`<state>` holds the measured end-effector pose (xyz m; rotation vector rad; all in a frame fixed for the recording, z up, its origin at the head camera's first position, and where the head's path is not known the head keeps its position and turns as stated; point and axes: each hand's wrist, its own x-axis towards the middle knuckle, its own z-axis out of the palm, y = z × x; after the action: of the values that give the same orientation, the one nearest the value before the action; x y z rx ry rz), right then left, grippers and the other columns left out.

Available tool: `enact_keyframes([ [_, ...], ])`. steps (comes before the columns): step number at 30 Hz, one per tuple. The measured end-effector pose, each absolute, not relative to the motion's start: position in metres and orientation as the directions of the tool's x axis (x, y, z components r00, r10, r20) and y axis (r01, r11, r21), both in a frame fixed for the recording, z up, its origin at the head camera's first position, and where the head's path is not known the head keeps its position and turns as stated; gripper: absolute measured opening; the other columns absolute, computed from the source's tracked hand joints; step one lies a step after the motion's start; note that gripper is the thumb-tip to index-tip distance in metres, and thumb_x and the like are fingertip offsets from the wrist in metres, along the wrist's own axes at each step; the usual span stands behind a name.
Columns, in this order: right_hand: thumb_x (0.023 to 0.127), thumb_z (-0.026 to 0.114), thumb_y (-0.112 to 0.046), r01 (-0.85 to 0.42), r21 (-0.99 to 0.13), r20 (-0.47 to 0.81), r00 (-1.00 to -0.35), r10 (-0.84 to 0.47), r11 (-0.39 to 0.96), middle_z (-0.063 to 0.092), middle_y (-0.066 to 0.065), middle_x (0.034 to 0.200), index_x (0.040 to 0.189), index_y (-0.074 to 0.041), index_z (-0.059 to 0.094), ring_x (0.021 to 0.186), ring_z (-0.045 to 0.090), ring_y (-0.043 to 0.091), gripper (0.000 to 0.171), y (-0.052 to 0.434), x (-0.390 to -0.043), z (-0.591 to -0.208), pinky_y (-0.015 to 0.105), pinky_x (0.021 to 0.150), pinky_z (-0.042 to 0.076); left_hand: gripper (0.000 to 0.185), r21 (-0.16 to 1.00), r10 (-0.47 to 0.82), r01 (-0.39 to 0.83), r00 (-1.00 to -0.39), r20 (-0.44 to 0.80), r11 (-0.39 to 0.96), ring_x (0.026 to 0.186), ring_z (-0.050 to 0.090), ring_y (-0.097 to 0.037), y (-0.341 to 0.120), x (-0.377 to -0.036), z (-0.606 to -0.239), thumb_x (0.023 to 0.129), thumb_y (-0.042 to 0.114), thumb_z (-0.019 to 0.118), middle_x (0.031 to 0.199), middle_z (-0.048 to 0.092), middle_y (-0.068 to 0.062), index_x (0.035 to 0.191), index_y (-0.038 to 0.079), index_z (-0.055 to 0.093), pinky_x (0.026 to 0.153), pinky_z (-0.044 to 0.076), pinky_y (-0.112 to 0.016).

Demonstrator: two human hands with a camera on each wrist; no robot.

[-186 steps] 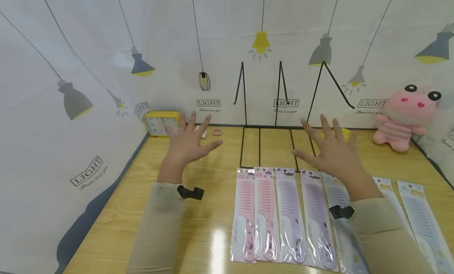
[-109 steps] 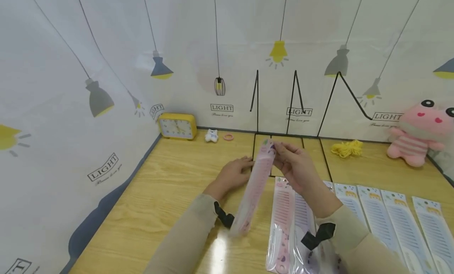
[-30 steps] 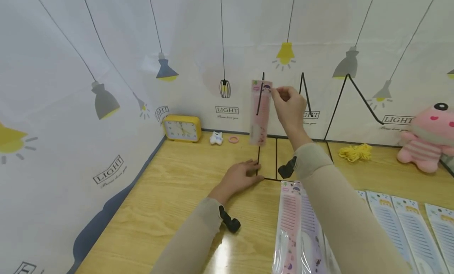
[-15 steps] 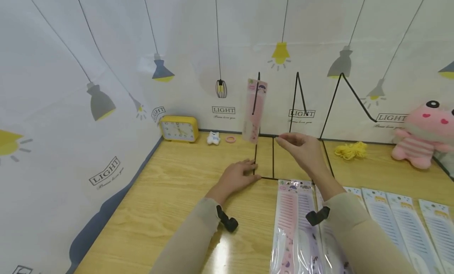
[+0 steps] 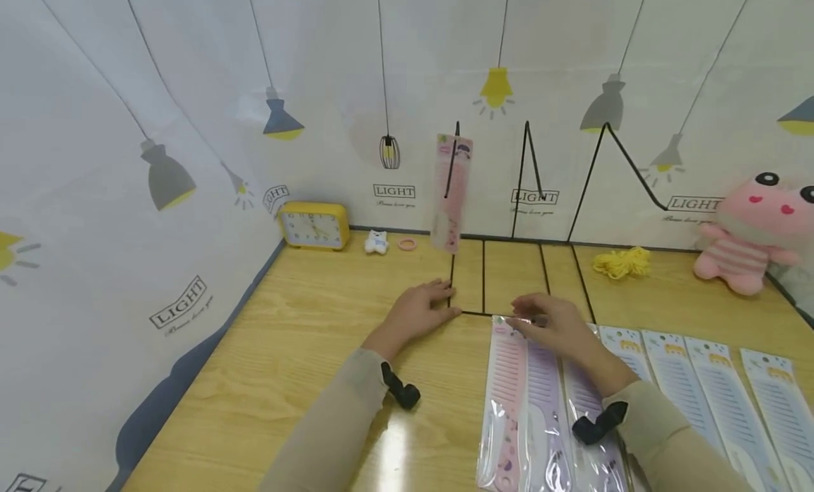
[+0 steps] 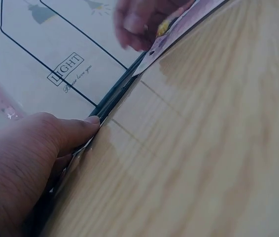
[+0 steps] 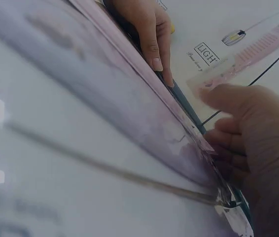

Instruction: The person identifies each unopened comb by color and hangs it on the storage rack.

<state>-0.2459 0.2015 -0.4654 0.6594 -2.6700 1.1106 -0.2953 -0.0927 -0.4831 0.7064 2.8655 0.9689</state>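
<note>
Pink plastic; likely light, stiff, slick-sleeved; pinch comb [image 5: 506,400] by header [image 5: 500,325]; with right hand [image 5: 561,329] loosely parted, left hand [image 5: 416,312] outstretched on rack [image 5: 484,276].

You have a wood-grain table [image 5: 254,379] before you — at its back, left to right, a yellow clock [image 5: 314,225], a white bear [image 5: 376,242], a pink ring [image 5: 408,249], a black rack [image 5: 484,273], yellow string [image 5: 622,263] and a pink plush toy [image 5: 740,262]; nearer you, packaged combs [image 5: 506,379] lie in a row.

Rightmost blue comb [image 5: 774,406] cropped below, plush toy [image 5: 738,262] clipped at right
</note>
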Motion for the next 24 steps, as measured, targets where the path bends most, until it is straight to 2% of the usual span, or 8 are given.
enact_keyframes([
  [6, 0.086, 0.080, -0.038, -0.524, -0.514, 0.339, -0.851, -0.401, 0.679, 0.070, 0.004, 0.102, 0.110, -0.006, 0.069, 0.092, 0.066, 0.020, 0.041, 0.2082, -0.2517, -0.4752, 0.041, 0.079, 0.057, 0.057, 0.578, 0.440, 0.413, -0.892, 0.101, 0.704, 0.147, 0.033, -0.015, -0.0939, -0.2951, -0.4825, 0.095, 0.057, 0.061, 0.154, 0.045, 0.008, 0.143, 0.025, 0.059, 0.121, 0.026, -0.042],
  [10, 0.081, 0.083, -0.045, -0.551, -0.466, 0.330, -0.834, -0.442, 0.692, 0.065, -0.001, 0.102, 0.104, -0.010, 0.069, 0.092, 0.061, 0.018, 0.044, 0.2092, -0.2517, -0.4756, 0.042, 0.082, 0.054, 0.057, 0.583, 0.445, 0.417, -0.889, 0.105, 0.697, 0.147, 0.033, -0.016, -0.0928, -0.2932, -0.4811, 0.096, 0.055, 0.062, 0.154, 0.045, 0.007, 0.143, 0.024, 0.059, 0.121, 0.026, -0.041],
  [16, 0.079, 0.082, -0.054, -0.530, -0.475, 0.270, -0.848, -0.457, 0.703, 0.059, -0.002, 0.108, 0.106, -0.015, 0.065, 0.098, 0.057, 0.017, 0.050, 0.2084, -0.2523, -0.4766, 0.042, 0.087, 0.051, 0.055, 0.580, 0.439, 0.412, -0.893, 0.102, 0.703, 0.147, 0.034, -0.017, -0.0938, -0.2918, -0.4794, 0.096, 0.053, 0.063, 0.154, 0.045, 0.007, 0.143, 0.023, 0.059, 0.120, 0.027, -0.042],
  [24, 0.077, 0.085, -0.050, -0.543, -0.481, 0.289, -0.839, -0.460, 0.688, 0.056, -0.001, 0.102, 0.095, -0.016, 0.062, 0.091, 0.052, 0.016, 0.045, 0.2066, -0.2536, -0.4766, 0.037, 0.081, 0.049, 0.057, 0.571, 0.445, 0.421, -0.889, 0.106, 0.705, 0.147, 0.033, -0.017, -0.0940, -0.2953, -0.4807, 0.096, 0.055, 0.061, 0.155, 0.044, 0.007, 0.143, 0.024, 0.058, 0.120, 0.026, -0.043],
])
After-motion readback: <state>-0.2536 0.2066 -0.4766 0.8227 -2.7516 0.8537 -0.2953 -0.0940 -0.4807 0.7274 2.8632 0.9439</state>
